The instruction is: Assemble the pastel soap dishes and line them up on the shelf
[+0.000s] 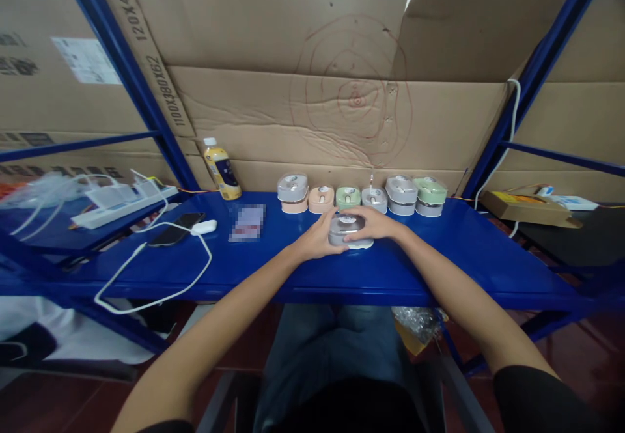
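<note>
A small grey lidded box (347, 226) is on the blue tabletop in front of me, its lid glossy and see-through. My left hand (315, 237) wraps around its left side. From the right, my right hand (375, 223) grips the same box, fingers over its far edge and thumb at the front. A white edge (362, 245) shows beneath the box's front right; what it belongs to is unclear. Just behind my hands, similar boxes stand in a row: a pink box (321, 199), a green box (347, 197) and a grey box (375, 199).
Stacked boxes flank the row, one grey-topped stack (293, 193) at left, a green-topped stack (430, 196) at right. Leftward are a drink bottle (222, 169), a phone (176, 229), a white cable (208, 260) and a power strip (124, 206). Cardboard (234, 101) walls the back.
</note>
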{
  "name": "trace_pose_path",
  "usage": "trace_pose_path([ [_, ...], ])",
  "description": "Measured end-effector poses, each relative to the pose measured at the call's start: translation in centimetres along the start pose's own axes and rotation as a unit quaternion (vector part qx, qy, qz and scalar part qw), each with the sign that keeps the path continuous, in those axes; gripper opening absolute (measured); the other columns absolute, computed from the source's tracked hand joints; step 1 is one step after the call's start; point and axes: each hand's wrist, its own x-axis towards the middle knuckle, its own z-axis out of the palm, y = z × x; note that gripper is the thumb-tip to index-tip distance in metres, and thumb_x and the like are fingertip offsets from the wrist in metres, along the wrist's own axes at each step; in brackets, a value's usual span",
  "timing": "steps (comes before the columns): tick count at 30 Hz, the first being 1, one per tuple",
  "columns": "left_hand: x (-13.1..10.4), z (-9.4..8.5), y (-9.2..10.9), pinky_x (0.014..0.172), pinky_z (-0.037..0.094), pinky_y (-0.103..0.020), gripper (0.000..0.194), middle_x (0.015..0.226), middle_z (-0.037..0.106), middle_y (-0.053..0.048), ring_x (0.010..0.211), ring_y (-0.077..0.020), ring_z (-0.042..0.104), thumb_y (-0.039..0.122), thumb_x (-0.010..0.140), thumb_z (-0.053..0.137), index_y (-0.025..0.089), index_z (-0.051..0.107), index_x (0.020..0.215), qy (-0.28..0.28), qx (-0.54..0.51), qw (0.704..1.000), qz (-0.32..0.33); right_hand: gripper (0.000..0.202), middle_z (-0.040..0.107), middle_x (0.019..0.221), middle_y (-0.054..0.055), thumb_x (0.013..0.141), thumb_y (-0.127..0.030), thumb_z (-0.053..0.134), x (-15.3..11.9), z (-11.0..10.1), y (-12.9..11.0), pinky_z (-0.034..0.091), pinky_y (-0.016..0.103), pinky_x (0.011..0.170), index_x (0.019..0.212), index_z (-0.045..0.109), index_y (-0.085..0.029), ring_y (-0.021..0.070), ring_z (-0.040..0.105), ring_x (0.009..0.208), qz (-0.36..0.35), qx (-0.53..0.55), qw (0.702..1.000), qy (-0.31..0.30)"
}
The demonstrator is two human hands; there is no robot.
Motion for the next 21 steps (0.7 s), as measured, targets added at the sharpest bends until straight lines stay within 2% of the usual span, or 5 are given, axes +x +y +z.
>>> trace_pose_path([
  [7,0.0,-0.9,-0.3,0.119,0.042,-0.056,0.096,0.154,0.050,-0.018,0.143,-0.0395,0.049,0.054,0.076,0.084,0.022,0.038,0.154,-0.018,-0.012,0.999,0.050,0.104,0.061,0.140,0.018,0.070,-0.066,0.084,-1.3,0.7,-0.2,0.049,0.054,0.109,0.156,0.048,-0.020,0.0370,0.060,0.128,0.037,-0.068,0.997,-0.011],
  [12,0.2,-1.1,-2.0,0.112,0.049,-0.056,0.088,0.143,0.060,-0.018,0.131,-0.0353,0.061,0.047,0.077,0.084,0.020,0.042,0.149,0.003,-0.040,0.999,0.025,0.106,0.063,0.138,0.017,0.065,-0.055,0.090,-2.2,-0.2,0.1,0.050,0.054,0.106,0.156,0.047,-0.021,0.0377,0.061,0.125,0.028,-0.091,0.995,-0.027],
  [16,0.2,-1.2,-2.8,0.104,0.056,-0.049,0.066,0.126,0.068,-0.015,0.115,-0.0282,0.069,0.037,0.088,0.072,0.017,0.044,0.144,0.069,-0.011,0.998,0.002,0.088,0.068,0.132,0.015,0.071,-0.058,0.084,-2.1,-1.4,-0.1,0.051,0.049,0.102,0.147,0.057,-0.023,0.0364,0.065,0.120,0.084,-0.143,0.985,0.051],
  [18,0.5,-1.5,-2.5,0.109,0.053,-0.050,0.057,0.132,0.064,-0.017,0.123,-0.0294,0.065,0.034,0.093,0.065,0.017,0.046,0.143,0.103,0.063,0.993,0.011,0.084,0.068,0.133,0.016,0.077,-0.063,0.078,-1.7,-2.4,-0.2,0.050,0.047,0.102,0.147,0.057,-0.022,0.0357,0.064,0.121,0.133,-0.175,0.968,0.117],
  [21,1.7,-2.0,-1.9,0.119,0.042,-0.053,0.053,0.147,0.054,-0.021,0.143,-0.0341,0.049,0.028,0.095,0.057,0.013,0.046,0.144,0.112,0.194,0.974,0.036,0.084,0.066,0.131,0.020,0.082,-0.066,0.071,-0.4,-3.9,-0.2,0.050,0.046,0.099,0.149,0.052,-0.020,0.0368,0.065,0.118,0.235,-0.229,0.923,0.198],
])
